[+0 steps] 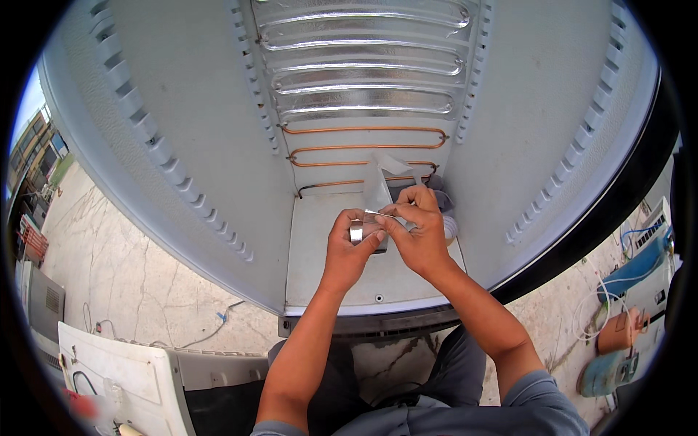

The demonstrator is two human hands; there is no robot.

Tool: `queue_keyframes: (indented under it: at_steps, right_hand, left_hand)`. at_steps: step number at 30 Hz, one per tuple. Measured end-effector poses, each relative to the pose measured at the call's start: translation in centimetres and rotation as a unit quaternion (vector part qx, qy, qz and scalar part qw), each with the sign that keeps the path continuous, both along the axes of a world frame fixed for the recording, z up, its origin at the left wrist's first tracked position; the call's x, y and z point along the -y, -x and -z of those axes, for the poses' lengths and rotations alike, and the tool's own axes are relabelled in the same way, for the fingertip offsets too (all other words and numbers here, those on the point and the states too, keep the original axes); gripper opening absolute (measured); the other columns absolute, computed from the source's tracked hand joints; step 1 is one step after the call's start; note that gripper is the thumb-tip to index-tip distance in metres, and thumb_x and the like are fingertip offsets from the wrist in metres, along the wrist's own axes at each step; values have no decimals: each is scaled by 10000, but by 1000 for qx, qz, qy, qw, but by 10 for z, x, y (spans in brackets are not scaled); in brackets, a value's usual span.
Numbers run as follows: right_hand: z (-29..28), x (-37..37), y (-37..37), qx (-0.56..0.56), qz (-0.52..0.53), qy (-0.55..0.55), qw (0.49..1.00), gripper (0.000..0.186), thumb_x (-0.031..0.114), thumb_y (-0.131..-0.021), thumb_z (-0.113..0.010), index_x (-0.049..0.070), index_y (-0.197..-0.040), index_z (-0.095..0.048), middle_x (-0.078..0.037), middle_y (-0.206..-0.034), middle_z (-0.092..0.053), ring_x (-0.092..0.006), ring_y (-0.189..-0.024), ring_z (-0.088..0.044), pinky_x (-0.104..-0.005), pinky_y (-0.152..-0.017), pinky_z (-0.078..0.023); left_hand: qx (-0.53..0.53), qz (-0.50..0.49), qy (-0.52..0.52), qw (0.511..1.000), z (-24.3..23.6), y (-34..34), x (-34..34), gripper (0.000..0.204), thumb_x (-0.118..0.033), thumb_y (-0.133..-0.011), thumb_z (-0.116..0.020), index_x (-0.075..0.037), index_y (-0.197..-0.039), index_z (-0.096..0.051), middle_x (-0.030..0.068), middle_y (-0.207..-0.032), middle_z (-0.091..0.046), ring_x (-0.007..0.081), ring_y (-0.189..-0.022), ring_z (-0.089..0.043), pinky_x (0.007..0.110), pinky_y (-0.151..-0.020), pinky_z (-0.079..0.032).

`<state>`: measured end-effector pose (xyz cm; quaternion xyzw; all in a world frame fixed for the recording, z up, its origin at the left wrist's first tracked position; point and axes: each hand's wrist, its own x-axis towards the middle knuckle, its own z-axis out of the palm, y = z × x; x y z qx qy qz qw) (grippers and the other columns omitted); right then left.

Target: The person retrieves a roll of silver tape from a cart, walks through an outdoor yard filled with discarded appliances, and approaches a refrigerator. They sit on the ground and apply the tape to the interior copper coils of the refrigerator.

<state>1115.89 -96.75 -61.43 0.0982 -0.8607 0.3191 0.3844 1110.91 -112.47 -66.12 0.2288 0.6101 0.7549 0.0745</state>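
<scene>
Centrally: one roll of silver tape (356, 231), held up inside the near part of an open white cabinet (182, 94), above its floor panel (327, 265).

Left hand (346, 251): closed around the roll, fingers curled over the far side, thumb laid along the right; the bright outer face shows between them.

Right hand (423, 231): thumb and fingers bent in a pinch on a short silver strip (371, 215) at the roll's upper right; the two hands meet, fingertips just beside one another. How firm the pinch is cannot be told.

White translucent strip (376, 190), one, creased: rises just beyond the hands, folded over at the top; whether it joins the tape is hidden by the fingers.

Rear wall, upper part: silver foil (371, 76) over looped tubing. Rear wall, lower part: bare copper tubing (363, 147), in level runs with rounded bends.

Far right corner of the cabinet: white rounded item (451, 229), partly hidden by the right hand.

Side walls: slotted shelf rails (171, 171), left and right.

Outside, near left: white panel (120, 374), on the concrete floor (109, 247). Outside, right: blue cylinder (632, 275); nearer, orange-brown vessel (616, 334); nearer again, teal cylinder (600, 375).
</scene>
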Motion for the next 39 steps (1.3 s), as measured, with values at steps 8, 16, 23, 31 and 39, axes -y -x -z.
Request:
queue_keyframes:
  at_steps: [8,16,23,31,39]
  right_hand:
    - [-11,7,18,33,-108,171,979,150,84,-953,-652,-39,-1012,-591,-197,-1008,-728,-309,-880,-732,-366,-749,-542]
    - [-45,-1,14,121,-121,172,970,161,119,-974,-650,-20,-987,-570,-116,-777,-688,-132,-671,-620,-300,-619,-491]
    - [-60,2,23,133,-158,187,960,174,159,-984,-662,1,-1002,-591,-17,-775,-641,-55,-720,-539,-249,-628,-445]
    - [-74,-1,42,207,-160,275,925,260,223,-980,-679,-9,-1080,-616,-45,-900,-677,-72,-808,-600,-249,-714,-493]
    - [-27,-1,47,238,-255,287,892,405,341,-1004,-634,-35,-1155,-617,-112,-1032,-690,-165,-961,-652,-312,-839,-545]
  left_hand:
    - [13,7,2,1000,7,7,-7,1039,-269,-788,-859,8,-1553,-213,236,-1410,-481,271,-1195,-593,341,-965,-508]
    - [79,61,-30,995,-11,5,3,913,-432,-881,-768,-42,-1535,-264,232,-1359,-533,272,-1103,-661,356,-777,-593]
    - [111,161,-16,981,-18,8,7,599,-514,-917,-705,-44,-1254,-552,149,-930,-715,192,-705,-693,304,-560,-558]
    - [176,133,-7,975,-20,11,12,362,-359,-969,-688,-45,-1139,-636,146,-899,-732,160,-643,-654,287,-579,-549]
    - [176,130,-21,976,-16,12,11,422,-431,-929,-722,-60,-1118,-650,115,-883,-728,152,-654,-655,277,-568,-540]
